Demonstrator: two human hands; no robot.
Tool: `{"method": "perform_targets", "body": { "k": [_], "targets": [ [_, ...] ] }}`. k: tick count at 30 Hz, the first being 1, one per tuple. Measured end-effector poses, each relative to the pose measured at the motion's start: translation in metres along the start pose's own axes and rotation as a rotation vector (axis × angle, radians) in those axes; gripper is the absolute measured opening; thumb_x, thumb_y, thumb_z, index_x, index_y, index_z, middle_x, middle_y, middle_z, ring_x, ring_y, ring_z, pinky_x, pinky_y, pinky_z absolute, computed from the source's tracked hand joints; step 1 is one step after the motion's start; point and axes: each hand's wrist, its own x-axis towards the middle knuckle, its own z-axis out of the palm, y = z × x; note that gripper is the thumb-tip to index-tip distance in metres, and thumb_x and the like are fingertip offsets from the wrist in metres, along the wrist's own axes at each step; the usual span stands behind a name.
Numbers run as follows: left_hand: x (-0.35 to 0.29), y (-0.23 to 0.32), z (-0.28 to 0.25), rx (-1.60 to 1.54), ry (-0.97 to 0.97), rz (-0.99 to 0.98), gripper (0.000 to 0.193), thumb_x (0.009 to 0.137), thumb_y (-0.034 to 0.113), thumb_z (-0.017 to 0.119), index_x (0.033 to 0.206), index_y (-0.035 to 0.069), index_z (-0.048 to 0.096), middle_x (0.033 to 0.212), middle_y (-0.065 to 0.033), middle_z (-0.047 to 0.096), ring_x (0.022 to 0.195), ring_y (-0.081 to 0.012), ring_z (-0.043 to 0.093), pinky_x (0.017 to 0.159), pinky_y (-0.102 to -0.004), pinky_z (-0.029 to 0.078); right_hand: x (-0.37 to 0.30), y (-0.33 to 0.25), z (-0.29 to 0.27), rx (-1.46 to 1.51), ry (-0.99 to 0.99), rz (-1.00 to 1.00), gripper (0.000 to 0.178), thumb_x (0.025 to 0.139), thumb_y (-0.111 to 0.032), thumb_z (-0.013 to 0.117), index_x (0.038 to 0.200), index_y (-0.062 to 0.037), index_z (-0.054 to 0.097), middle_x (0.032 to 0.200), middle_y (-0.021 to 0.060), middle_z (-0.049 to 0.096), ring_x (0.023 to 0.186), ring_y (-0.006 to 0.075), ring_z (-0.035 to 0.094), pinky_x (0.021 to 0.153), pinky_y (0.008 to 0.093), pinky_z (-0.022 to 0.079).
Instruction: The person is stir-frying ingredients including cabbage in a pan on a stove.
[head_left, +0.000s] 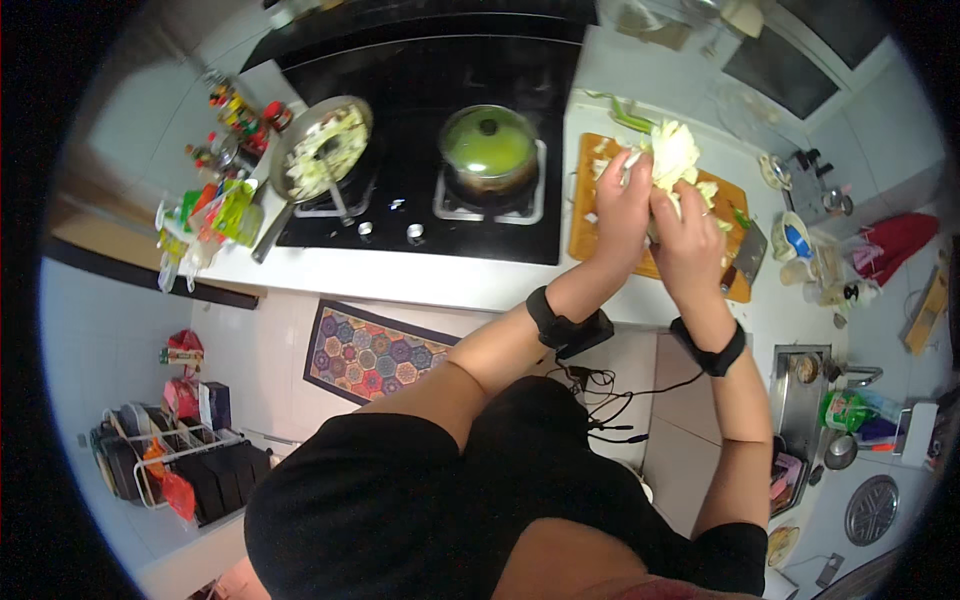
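Over the wooden cutting board (584, 238), my left hand (622, 212) and my right hand (690, 240) are close together, fingers curled on a pale yellow-green cabbage (675, 148). The cabbage's leafy part sticks up beyond my fingers; its lower part is hidden behind the hands. Small pale leaf pieces lie on the board around it. At the board's right side rests a cleaver (750, 256) with a dark handle, apart from my right hand. Green peppers (628, 117) lie on the counter behind the board.
Left of the board, a lidded pot (488, 155) stands on the black stove (400, 80). A frying pan (282, 170) holds chopped pale food and a spatula (340, 200). Bottles (240, 115) crowd the left counter; a sink (800, 400) is at right. Cables hang below my wrists.
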Motion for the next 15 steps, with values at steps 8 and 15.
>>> {"method": "perform_targets", "body": {
  "k": [8, 15],
  "targets": [
    [0.052, 0.221, -0.131, 0.093, -0.09, 0.309, 0.032, 0.094, 0.028, 0.03, 0.106, 0.003, 0.047, 0.099, -0.0084, 0.056, 0.086, -0.0161, 0.056, 0.077, -0.0302, 0.046, 0.15, -0.19, 0.056, 0.131, 0.272, -0.271, 0.021, 0.066, -0.013, 0.057, 0.087, -0.0147, 0.053, 0.078, 0.0072, 0.052, 0.067, 0.0196, 0.056, 0.049, 0.0281, 0.046],
    [0.122, 0.376, -0.283, 0.089, 0.062, 0.245, 0.03, 0.091, 0.028, 0.04, 0.101, 0.002, 0.051, 0.093, -0.0066, 0.058, 0.082, -0.0144, 0.057, 0.07, -0.0275, 0.046, 0.253, -0.375, 0.147, 0.249, 0.225, -0.118, 0.021, 0.067, -0.014, 0.057, 0.087, -0.013, 0.051, 0.072, 0.0054, 0.047, 0.065, 0.0193, 0.055, 0.047, 0.0288, 0.045]
  ]
}}
